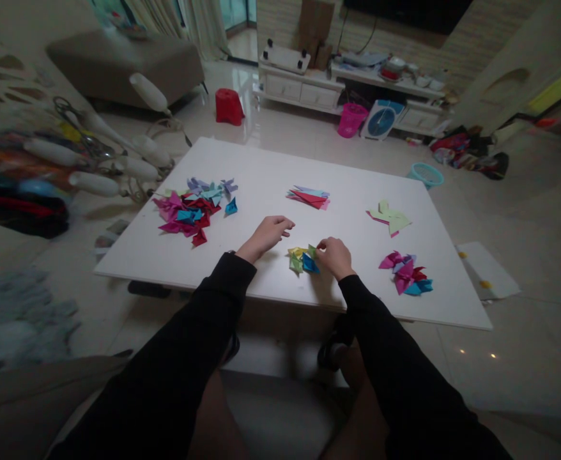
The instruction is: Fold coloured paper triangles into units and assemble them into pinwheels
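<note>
A small cluster of folded paper pieces (298,262), in yellow, light green and blue, sits near the front of the white table (242,255). At its right side, my right hand (335,257) is pinched on a green folded paper piece (312,252). Just left of the cluster hovers my left hand (267,236), its fingers loosely curled and apart with nothing between them. A flat stack of folded paper strips (310,198), red, pink and pale blue, lies farther back.
To the left is a large heap of coloured folded papers (189,211). On the right lie pale green papers (390,218) and a pink, red and blue pile (406,273). A floor lamp (137,166) leans close to the table's left edge. A teal basket (427,174) stands beyond the far right corner.
</note>
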`<state>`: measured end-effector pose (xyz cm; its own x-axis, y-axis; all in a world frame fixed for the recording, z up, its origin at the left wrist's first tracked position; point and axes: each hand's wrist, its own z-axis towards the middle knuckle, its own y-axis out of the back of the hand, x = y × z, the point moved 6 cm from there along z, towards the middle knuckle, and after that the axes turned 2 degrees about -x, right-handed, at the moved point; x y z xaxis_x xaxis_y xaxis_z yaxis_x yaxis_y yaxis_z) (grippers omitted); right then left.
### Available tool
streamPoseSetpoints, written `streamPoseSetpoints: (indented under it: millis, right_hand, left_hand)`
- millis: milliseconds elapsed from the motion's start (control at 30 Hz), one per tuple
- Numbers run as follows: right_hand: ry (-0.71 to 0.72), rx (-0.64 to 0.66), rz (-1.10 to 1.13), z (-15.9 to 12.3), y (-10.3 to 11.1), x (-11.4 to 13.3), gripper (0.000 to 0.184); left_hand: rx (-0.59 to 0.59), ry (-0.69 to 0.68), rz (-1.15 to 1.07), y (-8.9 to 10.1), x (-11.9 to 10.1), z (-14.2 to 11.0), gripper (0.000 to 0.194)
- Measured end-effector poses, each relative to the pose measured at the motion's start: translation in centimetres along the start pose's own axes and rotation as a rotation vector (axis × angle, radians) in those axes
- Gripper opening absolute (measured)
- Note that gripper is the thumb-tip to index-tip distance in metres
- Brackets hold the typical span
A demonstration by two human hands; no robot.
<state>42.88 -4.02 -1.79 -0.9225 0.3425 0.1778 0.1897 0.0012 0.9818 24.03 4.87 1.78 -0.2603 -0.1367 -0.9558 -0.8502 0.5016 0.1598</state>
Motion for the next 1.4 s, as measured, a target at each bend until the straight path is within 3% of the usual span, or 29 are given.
streamPoseSetpoints:
  millis: [167,400,567,733,900,1000,1100,1267,1400]
  right_hand:
    - [0.034,-0.019,0.090,0.4,-0.7,-0.1,0.038]
    - [0.043,0.235,0.137,0.1,-2.2,0.5,0.033]
    - [0.085,0.166,0.094,-0.1,-0.6,1.2,0.033]
    - [0.110,0.135,0.123,-0.3,0.0,1.3,0.033]
    - [0.181,0.186,0.142,-0.8,-0.7,1.9,0.035]
    - [0.194,0.152,0.136,-1.0,-0.1,1.8,0.032]
    - [0.200,0.122,0.155,-1.0,0.7,1.5,0.033]
    - [0.205,0.094,0.167,-1.0,1.6,0.6,0.032]
    - [0.190,0.091,0.158,-0.9,2.1,0.2,0.031]
  left_hand:
    - [-0.026,-0.006,0.027,0.4,-0.1,0.0,0.025]
    - [-0.033,-0.024,0.024,0.5,-0.2,0.4,0.024]
    - [-0.017,-0.076,0.111,0.4,0.2,0.7,0.026]
    - [-0.026,-0.138,0.369,0.9,0.7,0.8,0.029]
    - [0.022,-0.087,0.583,1.0,2.6,0.6,0.037]
    - [0.081,-0.047,0.681,1.4,4.1,0.6,0.046]
    - [0.005,0.060,0.849,3.9,5.5,0.8,0.056]
    - [-0.289,0.391,1.068,11.5,7.0,0.1,0.069]
    - [-0.333,0.567,1.050,15.6,8.5,-0.6,0.079]
